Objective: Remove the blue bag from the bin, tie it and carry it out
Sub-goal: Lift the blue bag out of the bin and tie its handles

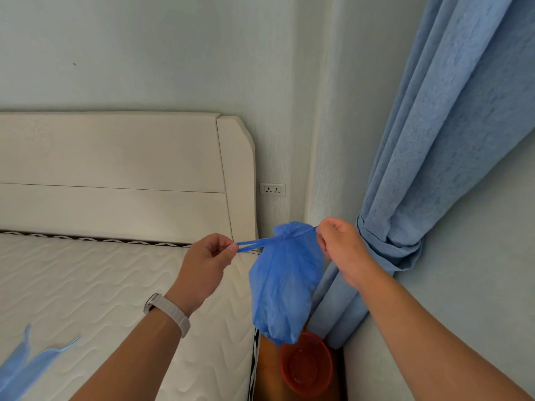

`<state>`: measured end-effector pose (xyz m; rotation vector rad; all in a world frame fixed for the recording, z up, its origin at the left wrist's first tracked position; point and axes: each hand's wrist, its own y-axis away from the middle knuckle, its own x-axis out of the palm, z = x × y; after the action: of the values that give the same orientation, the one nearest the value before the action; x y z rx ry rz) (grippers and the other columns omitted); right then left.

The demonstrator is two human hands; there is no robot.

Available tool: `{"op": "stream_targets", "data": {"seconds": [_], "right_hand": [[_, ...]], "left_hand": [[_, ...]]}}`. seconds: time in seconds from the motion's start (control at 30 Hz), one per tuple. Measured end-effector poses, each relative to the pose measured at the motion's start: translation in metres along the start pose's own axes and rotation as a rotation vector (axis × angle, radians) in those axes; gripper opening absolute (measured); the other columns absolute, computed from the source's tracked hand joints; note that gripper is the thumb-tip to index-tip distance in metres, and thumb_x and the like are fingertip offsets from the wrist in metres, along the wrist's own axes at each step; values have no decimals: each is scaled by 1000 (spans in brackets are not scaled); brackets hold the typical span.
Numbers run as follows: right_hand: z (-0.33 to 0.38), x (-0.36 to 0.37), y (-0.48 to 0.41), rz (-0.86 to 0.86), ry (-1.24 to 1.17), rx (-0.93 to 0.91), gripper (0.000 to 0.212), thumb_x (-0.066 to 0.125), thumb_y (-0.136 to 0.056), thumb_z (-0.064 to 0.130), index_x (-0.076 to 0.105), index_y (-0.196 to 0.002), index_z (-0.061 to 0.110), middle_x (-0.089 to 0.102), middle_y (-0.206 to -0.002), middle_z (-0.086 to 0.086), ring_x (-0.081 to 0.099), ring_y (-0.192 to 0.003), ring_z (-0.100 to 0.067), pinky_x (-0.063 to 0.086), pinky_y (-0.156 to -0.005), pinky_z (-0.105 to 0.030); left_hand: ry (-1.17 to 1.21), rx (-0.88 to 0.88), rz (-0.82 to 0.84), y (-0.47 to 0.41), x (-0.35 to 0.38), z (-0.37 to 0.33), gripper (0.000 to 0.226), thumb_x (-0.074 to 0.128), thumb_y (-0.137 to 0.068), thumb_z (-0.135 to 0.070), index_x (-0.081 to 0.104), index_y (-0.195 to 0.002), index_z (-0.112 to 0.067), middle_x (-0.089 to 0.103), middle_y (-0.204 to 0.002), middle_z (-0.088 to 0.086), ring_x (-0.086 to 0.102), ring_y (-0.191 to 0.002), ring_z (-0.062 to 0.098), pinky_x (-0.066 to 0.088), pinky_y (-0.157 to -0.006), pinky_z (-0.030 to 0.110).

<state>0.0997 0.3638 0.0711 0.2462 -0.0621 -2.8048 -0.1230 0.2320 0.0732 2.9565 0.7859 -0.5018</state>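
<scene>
Left hand (207, 263): fingers curled, thumb and forefinger pinching a thin, twisted blue plastic strip (253, 245) that runs taut to the neck of the bag. A pale woven-strap wristwatch (168, 314) sits on that wrist.

Right hand (337, 241): closed in a loose fist, fingertips pinching the opposite strip at the gathered mouth of the bag.

The crinkled, thin blue plastic bag (285, 282) hangs in the air between both hands, its mouth puckered shut, its body sagging in a soft rounded pouch. It is clear of the round red plastic bin (307, 366), which stands directly below on a brown floor, in the gap between bed and wall.

To the left, a cream quilted mattress (101, 285) with wavy stitching, backed by a smooth cream padded headboard (115, 169). A white double wall socket (272, 189) sits beside the headboard. To the right, a blue textured fabric curtain (434, 140) is gathered by a matching tie-back. Flat blue strips (26, 363) lie on the mattress at lower left; their nature cannot be determined.
</scene>
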Motion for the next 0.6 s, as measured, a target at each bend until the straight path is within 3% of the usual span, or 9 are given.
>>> {"op": "stream_targets", "data": {"seconds": [0.1,0.27,0.4,0.53,0.6], "right_hand": [[-4,-8,-10,-46,-4,9,23,47,-82,9,43,-60,12,36,-56,-3,29,-52,-14,24,-50,-30],[-13,-22,-23,-138,26,45,37,46,-80,13,36,-46,25,34,-47,7,27,-46,-10,23,-45,-28],[-22,-30,-27,-257,26,90,27,46,-78,15,38,-54,23,33,-46,7,27,-45,-11,24,-46,-30],[-19,-32,-24,-242,121,-2,28,49,-78,18,36,-54,21,35,-52,1,28,-45,-10,25,-43,-27],[-9,-28,-20,-175,190,-115,26,51,-78,19,38,-55,17,36,-50,5,29,-44,-6,27,-41,-24]], "left_hand": [[-78,2,-62,-2,0,12,18,60,-89,-13,59,-71,-14,53,-58,-1,41,-47,3,35,-46,15],[-88,-43,-120,-8,-8,33,16,59,-90,-13,57,-74,-15,56,-64,4,46,-59,18,38,-56,32],[-85,-80,-215,-12,-14,41,16,57,-91,-14,57,-76,-18,61,-69,7,55,-64,21,44,-63,36],[-55,-53,-221,-17,-13,33,16,52,-94,-15,53,-78,-16,61,-71,9,56,-53,-2,43,-58,29],[1,5,-223,-19,-10,20,18,52,-94,-13,53,-77,-17,59,-69,7,53,-50,-2,43,-56,18]]}}
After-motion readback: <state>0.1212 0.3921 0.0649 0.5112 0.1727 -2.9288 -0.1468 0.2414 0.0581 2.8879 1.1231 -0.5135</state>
